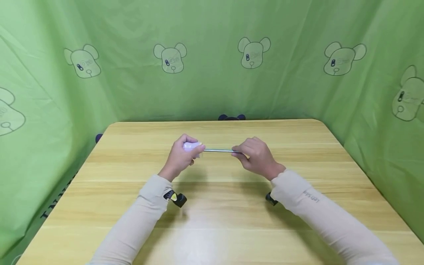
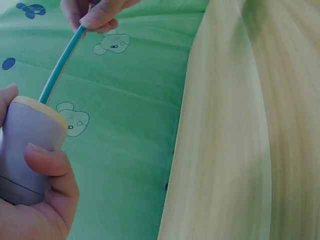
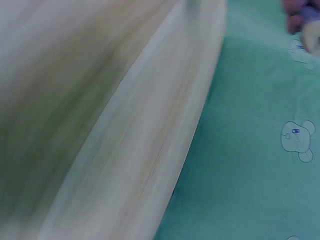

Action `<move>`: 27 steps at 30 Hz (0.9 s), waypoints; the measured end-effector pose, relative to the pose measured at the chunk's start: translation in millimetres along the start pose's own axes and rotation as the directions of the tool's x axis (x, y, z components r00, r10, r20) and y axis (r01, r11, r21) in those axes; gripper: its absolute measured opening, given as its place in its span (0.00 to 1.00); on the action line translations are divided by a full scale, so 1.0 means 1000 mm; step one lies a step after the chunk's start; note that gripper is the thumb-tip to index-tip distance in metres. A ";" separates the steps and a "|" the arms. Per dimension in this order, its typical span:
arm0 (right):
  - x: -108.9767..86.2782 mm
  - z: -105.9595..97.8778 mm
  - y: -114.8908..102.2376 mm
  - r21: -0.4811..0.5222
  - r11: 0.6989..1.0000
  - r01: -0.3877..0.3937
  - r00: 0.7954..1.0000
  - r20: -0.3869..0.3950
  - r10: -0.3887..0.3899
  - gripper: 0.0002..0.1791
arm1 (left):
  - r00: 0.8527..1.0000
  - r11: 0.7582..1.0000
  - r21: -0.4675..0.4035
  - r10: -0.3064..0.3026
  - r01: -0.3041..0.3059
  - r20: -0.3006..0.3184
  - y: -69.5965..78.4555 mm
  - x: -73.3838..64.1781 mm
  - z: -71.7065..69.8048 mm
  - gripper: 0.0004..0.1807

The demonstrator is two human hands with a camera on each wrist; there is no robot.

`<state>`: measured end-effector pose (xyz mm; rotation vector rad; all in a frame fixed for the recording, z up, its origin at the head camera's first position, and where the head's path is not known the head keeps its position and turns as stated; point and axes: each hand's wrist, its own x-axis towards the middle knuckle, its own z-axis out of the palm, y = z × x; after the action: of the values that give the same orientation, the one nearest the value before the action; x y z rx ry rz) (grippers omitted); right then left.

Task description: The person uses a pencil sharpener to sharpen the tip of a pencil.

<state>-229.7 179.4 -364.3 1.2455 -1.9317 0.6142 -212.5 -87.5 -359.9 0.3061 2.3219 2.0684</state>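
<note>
My left hand (image 1: 179,156) grips a lavender pencil sharpener (image 2: 32,132) with a pale yellow rim, its thumb and fingers wrapped around the body. A slim teal pencil (image 2: 61,65) enters the rimmed end and runs across to my right hand (image 1: 258,156). There, the thumb and fingers pinch the pencil's far end. Both hands are raised above the table, with the pencil (image 1: 218,150) nearly level between them. In the right wrist view only a blurred bit of the sharpener (image 3: 312,31) shows at the top right corner, and the right hand is out of that frame.
The wooden table (image 1: 225,221) spreads beneath both forearms. Green curtains (image 1: 212,92) printed with bear heads surround its back and sides. A black wrist camera (image 1: 180,200) is strapped at the left cuff, another dark camera (image 1: 271,198) at the right.
</note>
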 end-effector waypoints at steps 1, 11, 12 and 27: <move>-0.001 0.001 0.001 -0.035 0.997 0.075 0.997 -0.029 -0.076 0.06 | 1.000 1.000 -0.007 -0.003 0.003 0.009 0.000 0.000 0.000 0.18; -0.010 0.018 -0.005 0.066 0.997 0.027 0.995 -0.095 -0.021 0.13 | 1.000 0.999 0.039 0.007 -0.008 0.022 -0.001 -0.002 -0.002 0.18; -0.010 0.018 -0.007 0.095 0.995 -0.033 0.997 -0.072 0.040 0.11 | 1.000 0.998 0.053 0.016 -0.016 0.012 -0.002 -0.002 -0.002 0.18; 0.018 -0.009 -0.012 0.273 0.327 -0.905 0.426 0.582 0.693 0.10 | 0.993 0.990 0.102 0.102 -0.097 -0.051 -0.011 -0.001 0.004 0.19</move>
<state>-220.3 171.0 -345.0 0.5309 -2.8352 1.7023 -212.2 -84.7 -371.9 0.3782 2.4971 2.0338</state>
